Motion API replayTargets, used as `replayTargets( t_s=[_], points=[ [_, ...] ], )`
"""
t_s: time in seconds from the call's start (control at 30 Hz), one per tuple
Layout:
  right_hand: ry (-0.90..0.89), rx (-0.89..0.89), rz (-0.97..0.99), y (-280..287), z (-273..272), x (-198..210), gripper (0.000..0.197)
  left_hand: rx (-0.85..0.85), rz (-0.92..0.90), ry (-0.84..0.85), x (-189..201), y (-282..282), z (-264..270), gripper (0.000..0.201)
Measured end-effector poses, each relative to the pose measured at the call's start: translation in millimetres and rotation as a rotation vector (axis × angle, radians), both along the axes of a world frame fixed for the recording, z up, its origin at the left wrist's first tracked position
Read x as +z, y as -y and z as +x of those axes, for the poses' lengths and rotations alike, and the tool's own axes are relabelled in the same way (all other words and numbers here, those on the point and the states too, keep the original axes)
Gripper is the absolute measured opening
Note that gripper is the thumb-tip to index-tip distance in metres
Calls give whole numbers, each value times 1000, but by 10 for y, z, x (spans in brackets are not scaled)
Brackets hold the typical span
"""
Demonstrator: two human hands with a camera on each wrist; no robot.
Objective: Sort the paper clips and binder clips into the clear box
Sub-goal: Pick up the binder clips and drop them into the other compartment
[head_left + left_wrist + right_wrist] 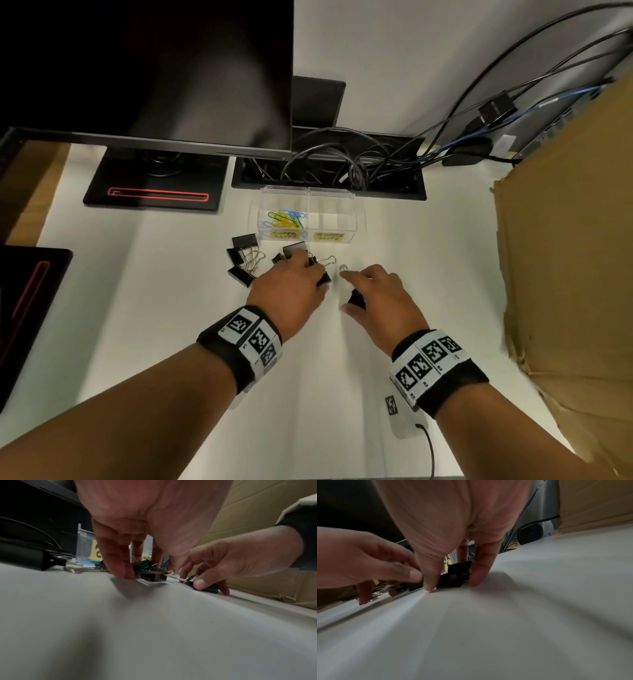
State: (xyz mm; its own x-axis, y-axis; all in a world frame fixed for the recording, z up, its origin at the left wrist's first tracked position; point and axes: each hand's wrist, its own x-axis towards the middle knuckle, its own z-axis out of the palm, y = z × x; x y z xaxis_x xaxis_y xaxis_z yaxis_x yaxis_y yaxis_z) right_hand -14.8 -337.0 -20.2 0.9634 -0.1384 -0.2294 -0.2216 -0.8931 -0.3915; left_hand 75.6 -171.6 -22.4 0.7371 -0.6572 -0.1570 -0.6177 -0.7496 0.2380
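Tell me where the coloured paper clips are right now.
In the head view the coloured paper clips lie inside the left compartment of the clear box, behind its yellow paper-clips label, just beyond the loose binder clips and both hands.

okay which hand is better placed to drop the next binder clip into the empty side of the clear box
Right, probably. The right hand already pinches one binder clip on its own, nearer the empty compartment. The left hand is fingering a tangled cluster.
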Motion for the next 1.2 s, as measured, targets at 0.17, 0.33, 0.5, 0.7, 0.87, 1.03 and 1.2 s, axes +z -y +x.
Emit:
replayTargets(
  t_s=[0.17, 0.33, 0.5, 0.7, 0.87, 1.03, 1.2],
  points=[
    [16, 50, -12, -24, -39, -10, 35, -42, 40, 30, -62, 59, -32, 26],
    [13, 48, 12, -46, -29, -25, 20, -85, -16, 39, -77, 55, 11, 23],
    [-52, -84, 219, 58, -23, -14, 19, -5, -258, -49, 172, -42, 5, 10],
    [63, -367, 561, 201, 6, 87, 25, 139, -555, -75, 492, -41, 253, 10],
    [131, -506, 742, 234, 133, 294, 19, 305, -666, -107, 568, 236, 652, 8],
    [186, -573, 862, 245, 267, 458, 14, 345, -703, -168, 513, 476, 840, 8],
    [196, -585, 1045, 235, 425, 668, 14, 322, -600, -173, 393, 530, 861, 24]
  ],
)
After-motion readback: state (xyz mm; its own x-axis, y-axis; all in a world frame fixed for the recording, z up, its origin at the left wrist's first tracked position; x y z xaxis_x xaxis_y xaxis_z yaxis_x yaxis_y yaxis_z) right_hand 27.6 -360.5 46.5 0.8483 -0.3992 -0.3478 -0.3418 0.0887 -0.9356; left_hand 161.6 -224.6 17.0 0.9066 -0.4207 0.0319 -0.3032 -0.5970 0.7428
